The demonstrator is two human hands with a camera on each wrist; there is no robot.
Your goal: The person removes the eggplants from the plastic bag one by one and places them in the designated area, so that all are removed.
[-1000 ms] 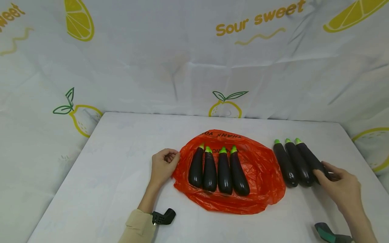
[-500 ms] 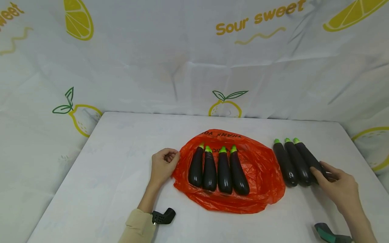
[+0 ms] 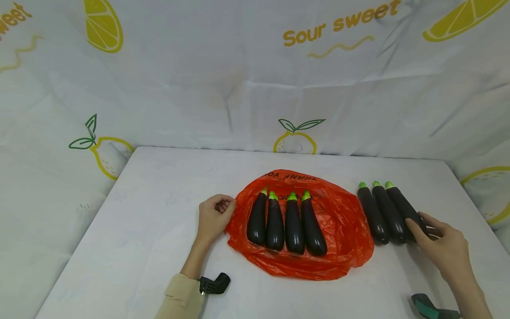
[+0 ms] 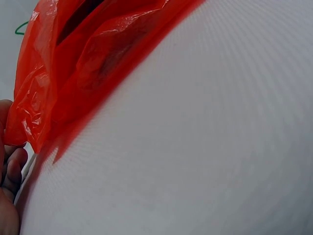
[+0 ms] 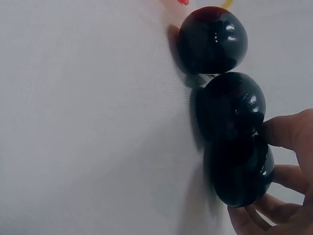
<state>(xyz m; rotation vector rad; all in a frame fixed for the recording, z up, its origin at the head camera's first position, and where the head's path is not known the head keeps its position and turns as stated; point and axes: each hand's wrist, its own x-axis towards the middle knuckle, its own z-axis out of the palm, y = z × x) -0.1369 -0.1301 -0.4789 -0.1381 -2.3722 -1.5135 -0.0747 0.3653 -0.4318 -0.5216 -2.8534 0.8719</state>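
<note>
A red plastic bag lies spread out, with several dark eggplants side by side on it, green stem ends pointing away. My left hand pinches the bag's left edge; the left wrist view shows the red film between thumb and fingers. To the right of the bag lie three more eggplants in a row. Round the lower end of the rightmost eggplant, my right hand has its thumb on one side and fingers on the other. In the right wrist view this eggplant sits against the middle one.
All of this rests on a white table. Behind it hangs a white cloth printed with lemons and lettering. A black wrist device is at my left wrist, a dark green one by my right.
My right hand has shifted slightly left, bringing the rightmost eggplant closer to the middle one. The left hand and the bag have stayed in place.
</note>
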